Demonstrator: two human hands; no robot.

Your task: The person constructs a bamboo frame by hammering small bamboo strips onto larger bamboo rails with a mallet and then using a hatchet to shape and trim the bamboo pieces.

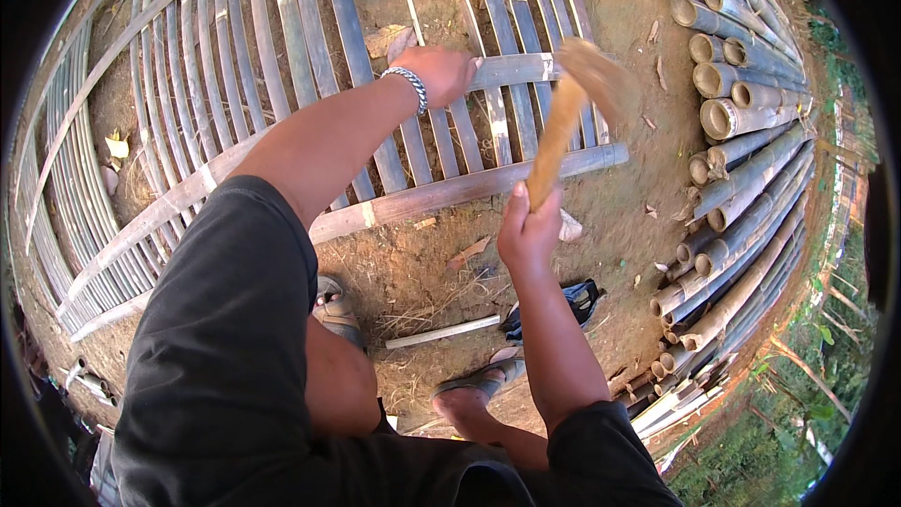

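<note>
My right hand [530, 227] is closed round the wooden handle of a hammer [556, 136]. The hammer's brown head is smeared by motion and overlaps the right end of a bamboo crosspiece [514, 70]. Farther up and to the left, my left hand [435, 73], with a chain bracelet at the wrist, grips that crosspiece; its fingertips are partly hidden. Long bamboo slats [357, 38] run away from me beneath it, side by side with gaps between them. Nearer to me, another bamboo crosspiece [469, 188] lies across their near ends.
Stacked bamboo poles [741, 117] lie at the right, cut ends facing the frame. By my feet are a loose pale strip [441, 331] and a dark bag-like bundle [580, 300]. More thin slats [80, 188] extend to the far left, on bare earth with dry leaves.
</note>
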